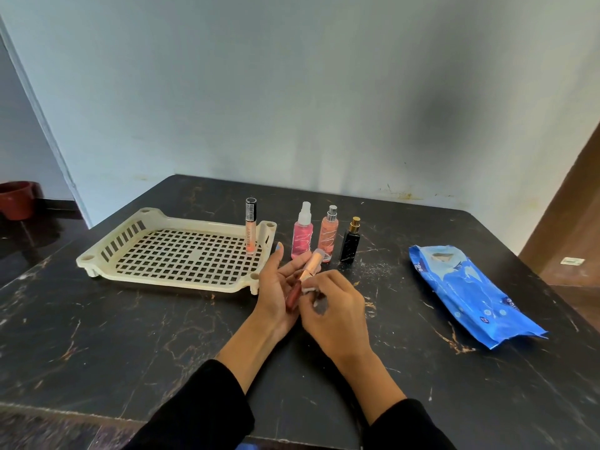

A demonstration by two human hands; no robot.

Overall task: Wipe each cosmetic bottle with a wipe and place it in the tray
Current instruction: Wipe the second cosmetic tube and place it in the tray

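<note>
Both hands meet over the middle of the dark marbled table (130, 336), just in front of the tray's near right corner. Her or his left hand (276, 293) lies palm-up with the fingers fairly straight, cradling a slim lip-gloss tube (303, 280) that slants from a reddish lower end in the palm up to a rose-gold and pale cap pointing toward the bottles. That left hand carries the tube on its fingers; whether the thumb presses on it cannot be told. Across from it, the right hand (334, 303) has its fingers curled around a small white wipe (308, 290) — only a crumpled edge of it shows between thumb and fingers — and holds it against the tube's middle. Black sleeves (201, 407) cover both forearms. A cream perforated tray (107, 271) sits to the left on the table, and one tall clear tube with a black cap (250, 227) stands upright in its far right corner. Just right of the tray, three bottles stand upright in a row on the table: a pink spray bottle with a clear cap (302, 233), an orange-pink spray bottle with a silver top (329, 237) just beside it, and a black square bottle with a gold top (351, 243). Well apart to the right lies a blue wipes packet (470, 293), flat and crumpled. A reddish-brown pot (16, 199) sits on the floor at far left.
</note>
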